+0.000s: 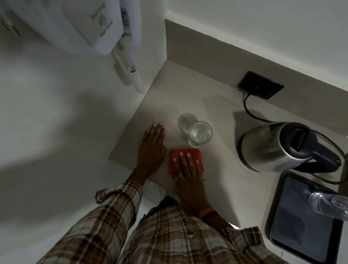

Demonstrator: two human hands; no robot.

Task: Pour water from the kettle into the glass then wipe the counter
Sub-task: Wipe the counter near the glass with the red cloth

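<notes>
1. Orange folded cloth [176, 153] is pressed flat on the pale beige counter [213, 175], near its front edge, just in front of the clear drinking glass [200, 133].
2. Right hand [188, 174] is laid palm-down on the cloth, fingers [181, 159] extended and slightly spread; nothing is pinched. A ring is seen on one finger, and orange and dark bands [207, 213] at the wrist.
3. Left hand [152, 147] is laid flat on the bare counter just left of the cloth, fingers together and straight, w/ nothing held. It sits close to the cloth's left edge; contact can't be told.
4. Glass is stood upright, partly filled w/ water, not touched by either hand. Its shadow is cast behind it to the left.
5. Brushed stainless-steel electric kettle w/ dark grey lid and handle [277, 149] is placed well to the right of the glass, spout turned towards the wall, handle to the right.
6. Black power cord [250, 111] is run from the kettle area to a dark wall socket plate [260, 85] at the back.
7. Dark rectangular tray [297, 233] is set at the right front, w/ a clear plastic bottle [332, 204] lying across its far corner.
8. White wall-mounted hair dryer w/ coiled cord [98, 17] is fixed upper left.
9. Brown plaid shirt sleeves [119, 198] are seen on both arms.
</notes>
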